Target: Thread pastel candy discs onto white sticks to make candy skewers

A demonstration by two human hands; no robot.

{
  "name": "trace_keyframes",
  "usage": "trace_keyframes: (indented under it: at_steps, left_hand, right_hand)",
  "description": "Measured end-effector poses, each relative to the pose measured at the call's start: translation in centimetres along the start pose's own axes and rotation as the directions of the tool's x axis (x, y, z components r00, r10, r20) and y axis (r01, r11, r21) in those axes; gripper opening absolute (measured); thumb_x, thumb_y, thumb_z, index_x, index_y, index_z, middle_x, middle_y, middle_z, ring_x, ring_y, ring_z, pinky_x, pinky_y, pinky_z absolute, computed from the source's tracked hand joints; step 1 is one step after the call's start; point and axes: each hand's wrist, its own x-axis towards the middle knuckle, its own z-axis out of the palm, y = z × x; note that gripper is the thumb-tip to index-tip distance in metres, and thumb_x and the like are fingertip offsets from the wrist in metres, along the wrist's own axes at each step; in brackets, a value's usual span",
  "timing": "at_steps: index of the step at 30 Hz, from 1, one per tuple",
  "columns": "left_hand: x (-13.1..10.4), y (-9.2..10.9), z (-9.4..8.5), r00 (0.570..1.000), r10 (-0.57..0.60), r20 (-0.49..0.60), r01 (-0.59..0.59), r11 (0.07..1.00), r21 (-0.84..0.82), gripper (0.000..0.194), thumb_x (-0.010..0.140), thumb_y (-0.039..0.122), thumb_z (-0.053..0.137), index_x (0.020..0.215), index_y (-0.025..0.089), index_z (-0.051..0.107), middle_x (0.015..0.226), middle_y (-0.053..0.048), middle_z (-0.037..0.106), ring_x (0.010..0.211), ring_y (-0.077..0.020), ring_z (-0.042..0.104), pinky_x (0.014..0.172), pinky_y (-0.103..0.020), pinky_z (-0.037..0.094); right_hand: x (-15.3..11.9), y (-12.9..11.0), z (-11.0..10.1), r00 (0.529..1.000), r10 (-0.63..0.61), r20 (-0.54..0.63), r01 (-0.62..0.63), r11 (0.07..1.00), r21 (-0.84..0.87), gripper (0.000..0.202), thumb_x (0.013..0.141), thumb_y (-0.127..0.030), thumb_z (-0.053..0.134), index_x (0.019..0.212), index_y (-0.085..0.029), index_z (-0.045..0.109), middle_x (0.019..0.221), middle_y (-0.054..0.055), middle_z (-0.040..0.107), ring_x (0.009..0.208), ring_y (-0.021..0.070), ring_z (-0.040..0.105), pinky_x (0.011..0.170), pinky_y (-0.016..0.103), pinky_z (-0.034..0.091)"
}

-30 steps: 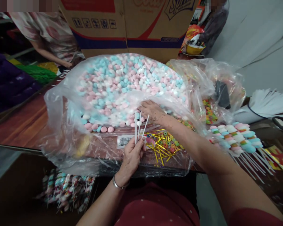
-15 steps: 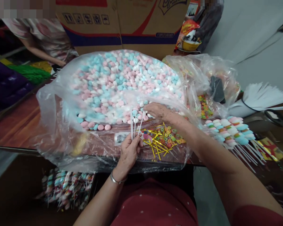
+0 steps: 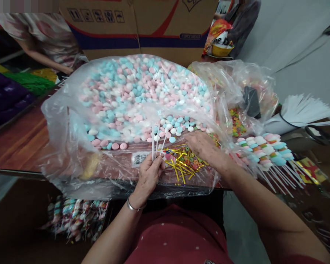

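My left hand (image 3: 150, 171) is closed around the lower ends of several thin white sticks (image 3: 155, 143), which point up and fan slightly apart. No candy shows on them. My right hand (image 3: 202, 145) hovers over the ring-shaped gummy candies (image 3: 194, 161). Its fingers point left and down, are blurred, and do not show whether they hold anything. Gold twist ties (image 3: 180, 169) lie between the two hands. Beyond them, a large clear plastic bag (image 3: 55, 117) spreads over the table, filled with pink, blue and white marshmallows (image 3: 143, 88), some loose at its mouth.
Finished marshmallow skewers (image 3: 266, 150) lie in a pile at the right. Behind them stands a bundle of white strips (image 3: 305, 110). More candy bags (image 3: 244, 80) sit at back right. A carton (image 3: 143, 29) rises behind. Wrapped skewers (image 3: 74, 216) fill a box below left. Another person (image 3: 44, 36) works at far left.
My right hand has moved right and down, away from the marshmallows and stick tips to the gummy rings. Loose marshmallows at the bag's mouth are now uncovered. My left hand keeps the sticks.
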Motion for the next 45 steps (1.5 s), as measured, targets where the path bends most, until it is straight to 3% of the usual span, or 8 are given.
trace_keyframes:
  at_steps: [3,7,15,19,29,33,39,45]
  left_hand:
    - [0.0,0.1,0.1,1.000,0.000,-0.003,0.000,1.000,-0.018,0.023,0.082,0.038,0.067,0.080,0.015,0.064,0.055,0.005,0.055,0.040,-0.0031,0.036,0.039,-0.016,0.023]
    - [0.0,0.2,0.2,1.000,-0.003,-0.010,0.003,0.999,-0.033,0.023,0.081,0.037,0.068,0.078,0.015,0.064,0.054,0.004,0.055,0.041,-0.0032,0.035,0.039,-0.016,0.023]
    - [0.1,-0.2,-0.2,1.000,0.011,0.007,-0.011,0.999,-0.052,0.026,0.083,0.040,0.068,0.077,0.015,0.064,0.054,0.004,0.053,0.043,-0.0033,0.034,0.041,-0.016,0.023]
    - [0.0,-0.2,-0.3,0.999,0.036,0.008,-0.035,0.999,-0.021,0.028,0.085,0.043,0.066,0.078,0.016,0.064,0.053,0.005,0.052,0.043,-0.0040,0.034,0.042,-0.017,0.025]
    - [0.0,-0.7,-0.6,0.999,0.047,0.014,-0.048,0.998,0.050,0.025,0.085,0.040,0.066,0.080,0.016,0.065,0.055,0.004,0.052,0.047,-0.0059,0.038,0.044,-0.018,0.027]
    - [0.0,-0.7,-0.6,0.999,0.033,0.019,-0.034,0.998,0.060,0.025,0.086,0.040,0.064,0.079,0.016,0.064,0.055,0.004,0.051,0.047,-0.0062,0.037,0.043,-0.017,0.027]
    - [0.0,-0.5,-0.4,0.999,0.030,0.028,-0.032,0.998,0.058,0.028,0.087,0.040,0.063,0.073,0.016,0.061,0.054,0.004,0.050,0.044,-0.0053,0.033,0.042,-0.018,0.024]
    - [0.0,-0.5,-0.4,0.999,0.040,0.019,-0.041,0.996,0.078,0.027,0.087,0.039,0.062,0.072,0.016,0.061,0.055,0.004,0.050,0.045,-0.0057,0.035,0.042,-0.018,0.024]
  right_hand:
    - [-1.5,-1.4,1.8,0.993,-0.113,-0.018,0.109,0.985,-0.132,0.022,0.090,-0.012,0.049,0.102,-0.014,0.067,0.103,0.013,0.070,0.100,0.0252,0.060,0.087,0.035,0.043]
    - [-2.0,-2.3,2.1,0.968,-0.245,-0.057,0.246,0.969,0.009,0.022,0.095,-0.018,0.046,0.101,-0.017,0.067,0.101,0.009,0.071,0.099,0.0224,0.061,0.089,0.034,0.044]
    - [0.0,1.1,-1.7,0.977,0.124,-0.172,-0.093,0.980,0.176,0.027,0.093,-0.022,0.042,0.099,-0.021,0.069,0.093,0.006,0.072,0.081,0.0191,0.063,0.069,0.029,0.042]
    - [0.0,2.8,-1.5,0.971,0.135,-0.198,-0.108,0.984,0.145,0.026,0.092,-0.026,0.043,0.094,-0.021,0.069,0.082,0.004,0.070,0.070,0.0170,0.059,0.063,0.028,0.038]
    - [-0.1,3.7,-1.3,0.994,0.087,0.060,-0.088,0.996,0.020,0.019,0.086,-0.014,0.049,0.088,-0.018,0.067,0.080,0.005,0.066,0.065,0.0145,0.051,0.058,0.027,0.030]
    - [0.0,3.8,-1.1,0.999,0.044,0.020,-0.045,0.997,0.058,0.020,0.088,-0.016,0.048,0.084,-0.018,0.067,0.082,0.004,0.067,0.069,0.0150,0.053,0.062,0.027,0.033]
    - [2.5,1.6,-0.6,0.980,0.138,-0.147,-0.121,0.985,0.120,0.026,0.095,-0.023,0.041,0.095,-0.018,0.067,0.097,0.010,0.069,0.084,0.0207,0.059,0.071,0.029,0.039]
    - [4.7,0.1,-0.2,0.987,0.123,-0.101,-0.114,0.989,0.092,0.020,0.088,-0.018,0.049,0.099,-0.019,0.066,0.105,0.010,0.067,0.091,0.0231,0.057,0.073,0.031,0.039]
